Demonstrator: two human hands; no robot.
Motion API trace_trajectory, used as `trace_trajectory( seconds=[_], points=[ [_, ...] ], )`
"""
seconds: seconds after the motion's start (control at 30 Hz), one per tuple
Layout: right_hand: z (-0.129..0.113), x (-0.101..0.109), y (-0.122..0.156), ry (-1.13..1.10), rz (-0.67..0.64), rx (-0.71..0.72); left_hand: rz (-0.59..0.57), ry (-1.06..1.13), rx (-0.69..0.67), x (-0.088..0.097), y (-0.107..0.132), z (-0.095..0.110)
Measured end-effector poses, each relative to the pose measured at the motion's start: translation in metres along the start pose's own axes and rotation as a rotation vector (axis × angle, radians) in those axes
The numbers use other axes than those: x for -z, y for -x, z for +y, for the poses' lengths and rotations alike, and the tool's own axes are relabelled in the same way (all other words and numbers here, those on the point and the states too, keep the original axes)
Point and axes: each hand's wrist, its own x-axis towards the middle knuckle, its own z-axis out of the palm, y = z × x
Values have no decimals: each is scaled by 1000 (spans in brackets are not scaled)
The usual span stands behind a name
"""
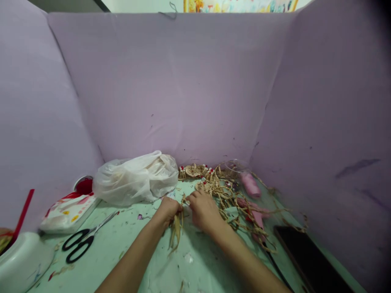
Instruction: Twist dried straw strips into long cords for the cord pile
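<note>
My left hand (168,211) is closed in a pinch on a bundle of dry straw strips (176,235) that hang down toward me over the green table (128,248). My right hand (204,211) is closed too, its fingers meeting the left at the top of the same strips. Just beyond my hands lies a tangle of braided straw cord (232,199) and small woven straw coils with red and white beads (195,171).
A white plastic bag (136,177) sits at the back left. Black-handled scissors (82,241) lie left, beside a flat packet (69,211) and a white container (21,260). A pink glue gun (250,185) and a dark phone (308,260) lie right. Purple cloth walls enclose the table.
</note>
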Motion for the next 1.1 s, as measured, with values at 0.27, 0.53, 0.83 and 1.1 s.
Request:
trace_trajectory(
  seconds=[0.27, 0.53, 0.83, 1.1],
  points=[
    [12, -25, -21, -63, 76, -233, -69, -80, 141, 0, 7, 15],
    [-4, -23, -26, -1156, -329, -664, -236, 9, 301, 8, 3, 22],
    [0, -30, -26, -1370, -404, -608, -202, -58, 263, 7, 6, 23],
    [17, -48, -27, -1030, -326, -480, -163, -145, 155, 5, 9, 23]
  ],
)
